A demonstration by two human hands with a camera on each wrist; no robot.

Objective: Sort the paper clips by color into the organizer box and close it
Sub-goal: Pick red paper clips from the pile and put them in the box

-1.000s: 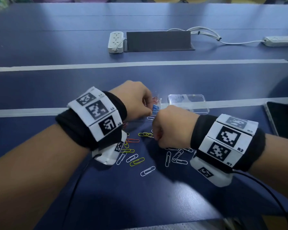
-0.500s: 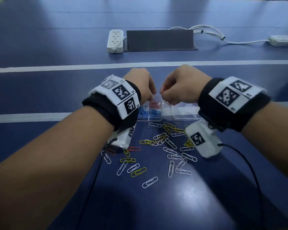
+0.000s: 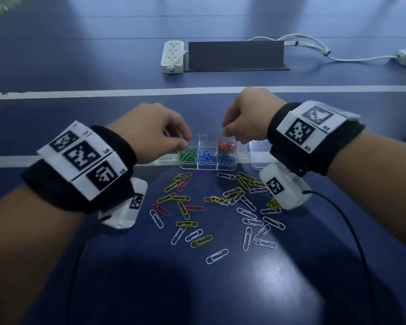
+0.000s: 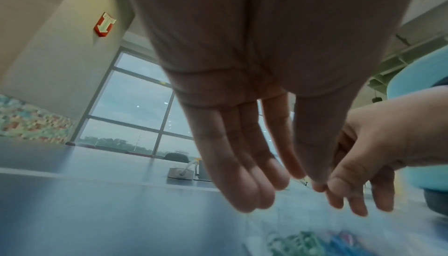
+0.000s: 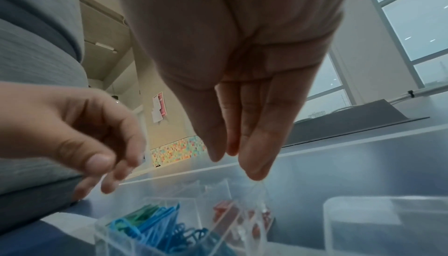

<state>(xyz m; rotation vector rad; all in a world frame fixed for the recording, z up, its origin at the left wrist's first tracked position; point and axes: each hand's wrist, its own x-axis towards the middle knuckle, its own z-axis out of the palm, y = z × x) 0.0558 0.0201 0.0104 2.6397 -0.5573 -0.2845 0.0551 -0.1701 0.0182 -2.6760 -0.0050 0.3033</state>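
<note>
The clear organizer box (image 3: 232, 165) lies open, with its lid (image 3: 259, 146) to the right. It holds green clips (image 3: 188, 156), blue clips (image 3: 206, 157) and red clips (image 3: 225, 144); the blue clips (image 5: 155, 227) also show in the right wrist view. Loose yellow clips (image 3: 174, 197), white clips (image 3: 246, 213) and one orange clip (image 3: 195, 209) lie in front of it. My left hand (image 3: 184, 141) hovers over the box's left end, its fingers (image 4: 244, 189) relaxed and empty. My right hand (image 3: 230, 136) hangs over the red compartment, fingers (image 5: 257, 156) straight and together. I see nothing plainly held.
A white power strip (image 3: 172, 57) and a dark cable flap (image 3: 234, 56) sit farther back, with white cables (image 3: 314, 46) running to the right. The wrist camera cords (image 3: 345, 221) trail over the blue table (image 3: 127, 289) near me.
Both hands rose from the loose pile to the box. They were close together and now hang apart over its left and right ends. The compartments are now uncovered.
</note>
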